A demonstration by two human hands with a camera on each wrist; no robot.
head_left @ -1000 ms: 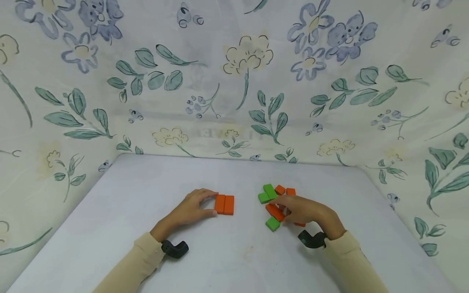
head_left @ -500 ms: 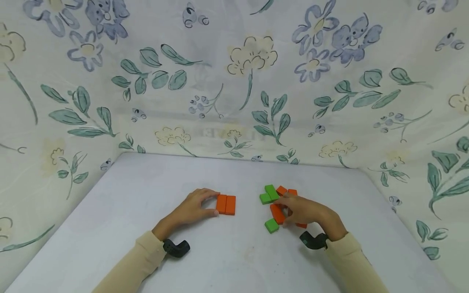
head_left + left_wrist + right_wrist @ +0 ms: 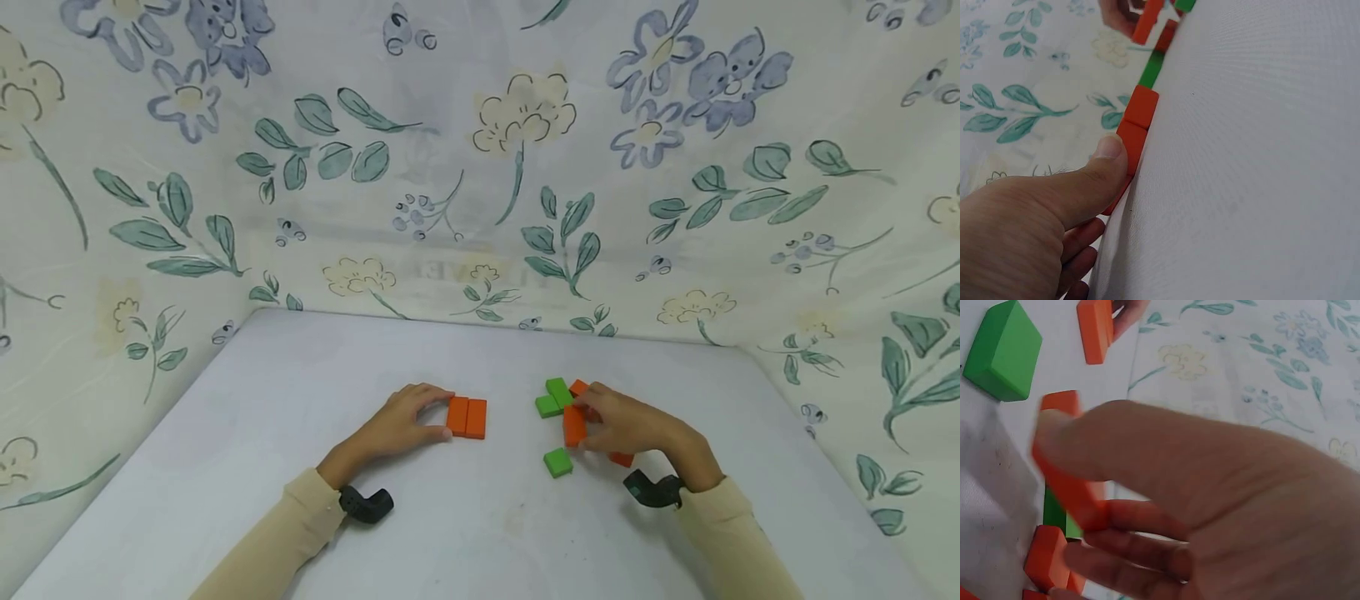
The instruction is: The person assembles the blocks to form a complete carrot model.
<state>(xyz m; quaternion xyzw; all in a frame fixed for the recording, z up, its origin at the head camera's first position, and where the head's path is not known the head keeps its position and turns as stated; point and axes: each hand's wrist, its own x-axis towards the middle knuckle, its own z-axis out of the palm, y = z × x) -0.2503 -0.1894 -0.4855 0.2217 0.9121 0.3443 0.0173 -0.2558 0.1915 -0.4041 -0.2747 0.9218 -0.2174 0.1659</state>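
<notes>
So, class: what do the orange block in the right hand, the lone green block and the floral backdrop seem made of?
Orange block in the right hand: painted wood or plastic, smooth; its even colour leaves either open.
Lone green block: likewise, satin-looking, with smooth faces and softened edges.
Floral backdrop: probably printed fabric, matt, judging by its soft ripples.

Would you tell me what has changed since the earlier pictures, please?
In the right hand, the slanted orange block has turned nearly straight and moved away from the lone green block; it now looks raised. The left hand still holds the orange pair, and the green pair lies as before.
</notes>
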